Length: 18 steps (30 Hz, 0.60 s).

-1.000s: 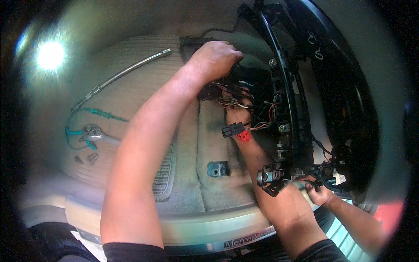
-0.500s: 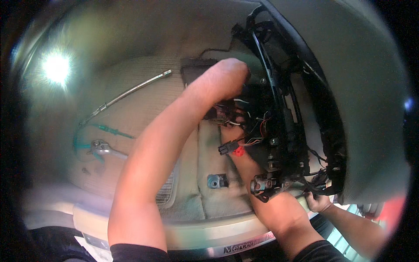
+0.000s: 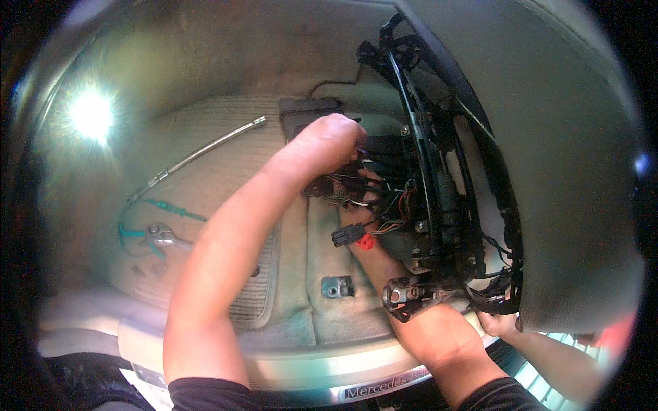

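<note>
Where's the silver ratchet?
In the head view, the ratchet lies on the floor at the left, next to the teal cord and below the long silver bar.

Carpet (image 3: 296, 291) stretches right of a beige ribbed floor mat (image 3: 218, 172). Beyond the mat rises a dim brownish wall (image 3: 240, 61); left of the mat glares a white light (image 3: 91, 116); on its near side curves a pale sill (image 3: 295, 366).

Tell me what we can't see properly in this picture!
All in the head view:
Left hand: whatever its fingers touch is hidden by the hand itself.
Right hand: partly covered by wires.
Ratchet: handle end hidden by the left forearm.
Small pieces beside the ratchet: too blurred to name.
</note>
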Motion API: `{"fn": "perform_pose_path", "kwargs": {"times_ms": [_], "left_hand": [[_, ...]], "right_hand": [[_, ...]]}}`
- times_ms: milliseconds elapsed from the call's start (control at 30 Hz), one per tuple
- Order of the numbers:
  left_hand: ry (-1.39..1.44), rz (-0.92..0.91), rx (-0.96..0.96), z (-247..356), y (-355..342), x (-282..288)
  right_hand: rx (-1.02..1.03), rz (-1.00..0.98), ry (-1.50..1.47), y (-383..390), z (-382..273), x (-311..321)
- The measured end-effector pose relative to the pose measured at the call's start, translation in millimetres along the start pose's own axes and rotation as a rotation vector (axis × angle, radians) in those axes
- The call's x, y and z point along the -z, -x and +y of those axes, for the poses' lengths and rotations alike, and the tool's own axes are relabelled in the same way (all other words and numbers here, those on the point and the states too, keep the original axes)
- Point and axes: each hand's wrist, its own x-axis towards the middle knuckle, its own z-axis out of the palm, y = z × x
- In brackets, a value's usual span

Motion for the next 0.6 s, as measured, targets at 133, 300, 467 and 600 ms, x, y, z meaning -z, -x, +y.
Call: {"fn": "perform_pose_path", "kwargs": {"times_ms": [133,300,467,600], "left_hand": [[0.269,0.044,0.021,-12,-2,-3],[0.332,-0.003,0.05,-8,-3,4],[0.284,-0.09,0.083,2,-5,9],[0.264,0.04,0.013,-8,-8,-10]], "right_hand": [[0.016,0.018,0.001,0,1,0],[0.021,0.041,-0.003,-1,1,3],[0.049,0.072,-0.022,-5,3,-2],[0.081,0.09,-0.029,-7,4,-6]]}}
